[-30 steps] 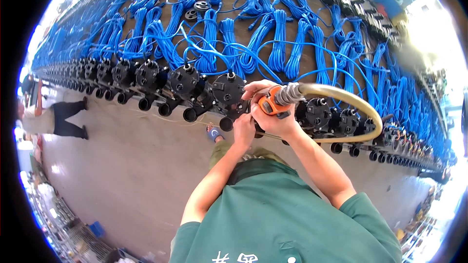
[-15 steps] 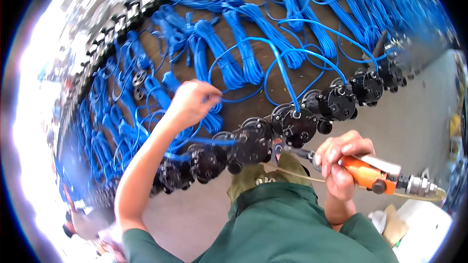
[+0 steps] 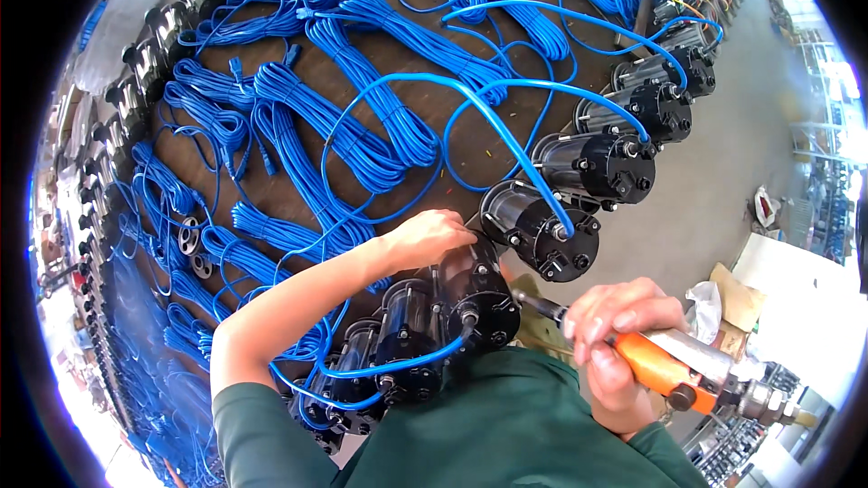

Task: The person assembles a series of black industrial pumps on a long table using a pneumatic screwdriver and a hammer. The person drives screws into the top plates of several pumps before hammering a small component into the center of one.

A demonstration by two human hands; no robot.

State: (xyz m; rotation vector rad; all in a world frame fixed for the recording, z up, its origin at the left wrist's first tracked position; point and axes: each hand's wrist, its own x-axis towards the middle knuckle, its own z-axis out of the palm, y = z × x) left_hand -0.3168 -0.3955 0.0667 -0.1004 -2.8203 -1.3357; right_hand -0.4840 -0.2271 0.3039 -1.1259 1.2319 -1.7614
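My right hand (image 3: 624, 330) is wrapped round an orange and silver air screwdriver (image 3: 665, 366) with a hose fitting at its rear. Its thin bit points left, and the tip is at the end cap of a black cylindrical housing (image 3: 484, 303); whether it sits on a screw I cannot make out. Fingers curled, my left hand (image 3: 429, 239) rests over the far end of that same housing; its fingertips are partly hidden. A blue cable (image 3: 398, 369) runs from a fitting on this cap toward the left. Just to the right stands a similar housing (image 3: 551, 235) with its own blue cable.
More black housings (image 3: 624, 167) line the near edge of the brown table (image 3: 461, 199). Tied bundles of blue cable (image 3: 339, 145) cover much of it, with two small grey wheels (image 3: 190, 239) at left. Cardboard and a white surface (image 3: 809, 307) lie at lower right.
My left hand has come down from above the cable bundles onto the housing. The screwdriver's bit has come to the housing's end cap. The view has shifted and turned.
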